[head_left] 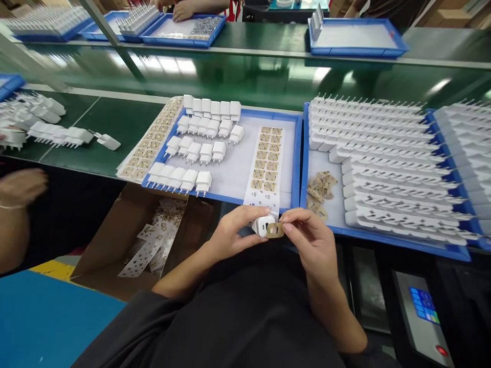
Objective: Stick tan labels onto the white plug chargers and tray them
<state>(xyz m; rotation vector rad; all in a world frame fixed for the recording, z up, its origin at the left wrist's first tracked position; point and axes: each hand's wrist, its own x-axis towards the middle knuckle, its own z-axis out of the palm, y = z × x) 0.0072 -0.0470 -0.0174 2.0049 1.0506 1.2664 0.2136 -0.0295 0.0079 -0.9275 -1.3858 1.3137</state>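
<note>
Between the thumb and fingers of my left hand is a white charger plug, its port face turned toward me. My right hand pinches a tan sticker by its right edge; the sticker's left part lies against or just over the charger's face, and I cannot tell whether it is stuck there. Just beyond my hands, a sheet of tan stickers lies in a blue tray. Several rows of white chargers stand to its left in the same tray.
A right-hand blue tray holds packed chargers and a pile of peeled tan pieces. Sticker sheets lie left. A cardboard box with scraps stands below. Another person's hand is at far left. A device with a screen sits lower right.
</note>
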